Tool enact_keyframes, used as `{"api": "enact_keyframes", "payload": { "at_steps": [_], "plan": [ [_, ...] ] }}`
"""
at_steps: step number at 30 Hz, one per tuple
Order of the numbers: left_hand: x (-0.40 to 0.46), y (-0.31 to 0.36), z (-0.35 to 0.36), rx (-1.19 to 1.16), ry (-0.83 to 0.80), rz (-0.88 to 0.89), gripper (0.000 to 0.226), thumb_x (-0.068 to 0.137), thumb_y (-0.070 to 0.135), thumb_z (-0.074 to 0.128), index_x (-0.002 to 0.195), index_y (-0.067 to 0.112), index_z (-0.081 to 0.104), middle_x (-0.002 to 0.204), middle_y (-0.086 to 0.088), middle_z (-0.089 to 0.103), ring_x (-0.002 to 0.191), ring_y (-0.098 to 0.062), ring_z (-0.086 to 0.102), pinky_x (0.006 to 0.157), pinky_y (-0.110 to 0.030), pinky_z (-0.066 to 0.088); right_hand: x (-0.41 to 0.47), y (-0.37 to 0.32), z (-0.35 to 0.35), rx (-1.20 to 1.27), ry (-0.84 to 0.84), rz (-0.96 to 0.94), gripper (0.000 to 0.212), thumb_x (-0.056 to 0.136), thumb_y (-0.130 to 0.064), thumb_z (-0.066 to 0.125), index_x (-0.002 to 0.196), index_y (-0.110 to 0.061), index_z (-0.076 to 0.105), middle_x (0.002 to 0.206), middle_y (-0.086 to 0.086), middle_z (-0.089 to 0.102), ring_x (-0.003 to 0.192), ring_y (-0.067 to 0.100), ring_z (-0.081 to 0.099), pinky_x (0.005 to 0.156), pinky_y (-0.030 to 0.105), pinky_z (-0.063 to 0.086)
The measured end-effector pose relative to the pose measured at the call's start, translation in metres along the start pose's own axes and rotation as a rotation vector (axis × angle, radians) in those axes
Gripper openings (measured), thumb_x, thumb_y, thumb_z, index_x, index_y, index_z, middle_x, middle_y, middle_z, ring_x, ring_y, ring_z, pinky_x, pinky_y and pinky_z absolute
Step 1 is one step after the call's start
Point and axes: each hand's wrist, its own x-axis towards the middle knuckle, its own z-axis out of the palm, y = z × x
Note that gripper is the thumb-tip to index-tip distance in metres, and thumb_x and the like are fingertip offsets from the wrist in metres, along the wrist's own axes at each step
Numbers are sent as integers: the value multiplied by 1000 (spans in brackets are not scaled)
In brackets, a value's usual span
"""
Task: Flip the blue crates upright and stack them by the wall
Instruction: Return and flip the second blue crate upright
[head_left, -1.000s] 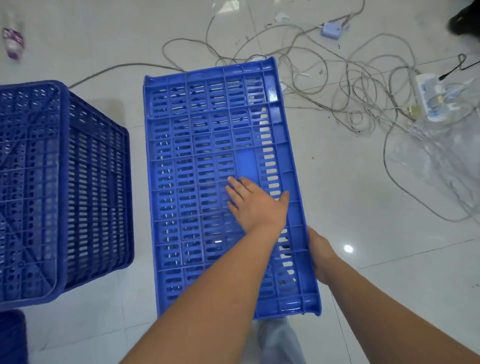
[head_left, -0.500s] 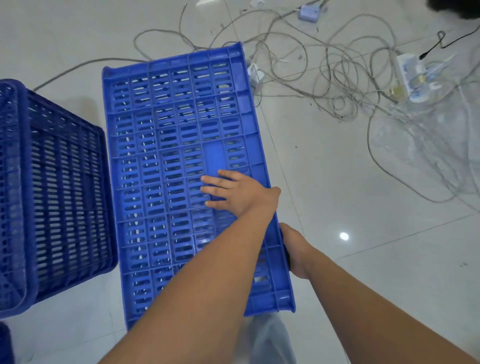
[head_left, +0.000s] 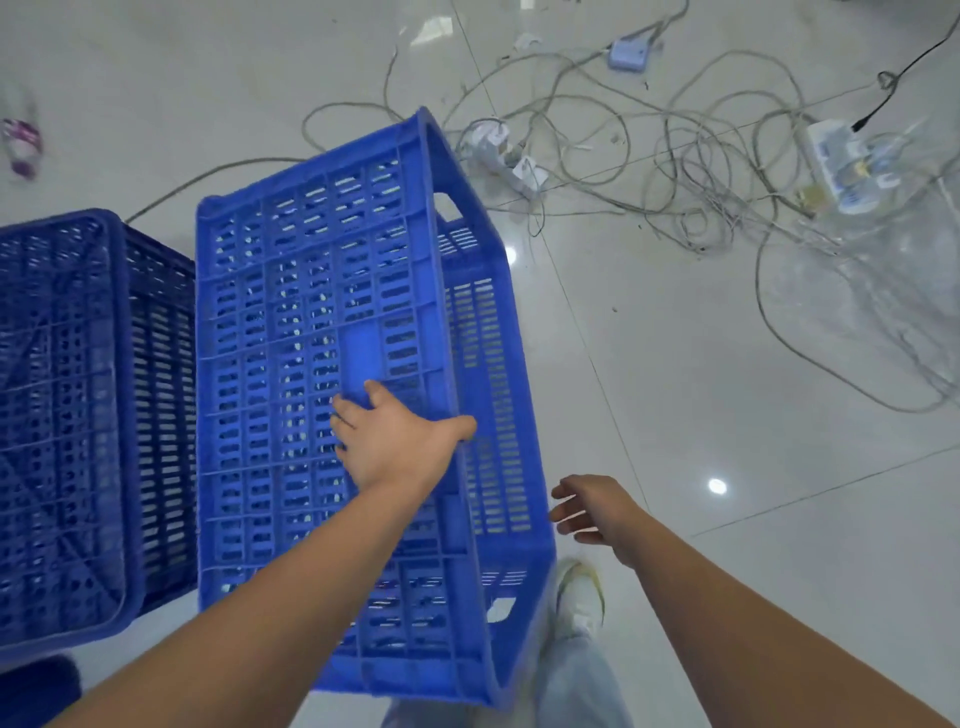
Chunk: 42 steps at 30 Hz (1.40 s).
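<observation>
A bright blue slotted crate stands tilted in front of me, one broad slotted face turned up and its right wall with two handle holes showing. My left hand lies on that face, fingers spread flat and the thumb hooked over the right edge. My right hand hovers just right of the crate, fingers apart, touching nothing. A second, darker blue crate sits close against the first one's left side, its ribbed base facing up.
Tangled grey cables, a power strip and a clear plastic bag cover the tiled floor at the right rear. My shoe is beside the crate's near corner. A small bottle lies far left.
The crate has tipped over to the left, so its right wall now shows. My right hand has let go of the right edge and moved away. My left hand stays on top.
</observation>
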Motion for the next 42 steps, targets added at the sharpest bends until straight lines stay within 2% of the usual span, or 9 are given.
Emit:
{"api": "enact_keyframes", "payload": {
  "at_steps": [10,14,17,19,22,27,31,37,42],
  "plan": [
    [17,-64,-54,-192,4,34,118,42,50,64,150,22,24,157,-11,19,134,-35,38,95,-53,45,12,9,17,-68,32,30,14,94,-16,43,88,-7,52,74,11,56,58,20,47,57,25,33],
    [27,-84,-64,-426,-7,48,114,41,39,68,147,20,32,144,-2,42,121,-27,48,91,-45,45,25,15,18,-57,85,18,16,94,-14,43,80,-7,49,70,10,46,55,19,38,54,24,27],
    [38,-98,-70,-651,-71,35,113,36,27,72,143,16,39,138,-3,51,122,-26,51,99,-47,44,39,18,12,-126,157,-31,18,94,-15,44,79,-6,48,78,14,46,68,24,42,60,28,32],
    [48,-110,-72,-736,-144,29,105,36,22,73,138,14,46,123,-3,62,109,-26,61,91,-47,50,48,20,7,-181,222,-66,15,94,-17,46,87,-5,50,84,14,50,80,25,47,69,32,36],
    [62,-127,-71,-776,-240,51,63,61,7,68,122,14,56,93,7,69,77,-16,68,65,-34,50,58,20,-4,-246,346,-85,31,91,-23,50,115,-2,51,102,14,57,91,31,55,80,34,45],
    [88,-152,-42,-924,-309,-2,56,50,7,54,105,19,60,87,1,70,77,-25,65,64,-39,49,85,15,-22,-401,556,-22,62,88,-31,55,138,-1,33,138,19,43,125,38,43,105,50,37],
    [105,-165,-17,-1079,-315,-100,42,53,8,50,93,18,63,66,6,71,55,-15,68,59,-34,49,102,11,-34,-307,544,-81,48,92,-23,49,133,-3,37,126,25,53,97,34,51,86,44,43],
    [128,-175,5,-1149,-298,-246,27,80,9,40,80,17,66,55,2,68,44,-18,64,43,-30,54,101,6,-39,-589,612,-119,33,93,-26,45,118,-6,52,114,18,62,100,39,59,84,40,45],
    [148,-184,3,-1097,-253,-289,19,83,21,47,89,19,65,80,-4,69,68,-26,61,66,-39,51,99,12,-14,-661,651,-106,31,96,-22,41,119,-2,49,116,20,61,103,40,58,76,36,40]
  ]
}}
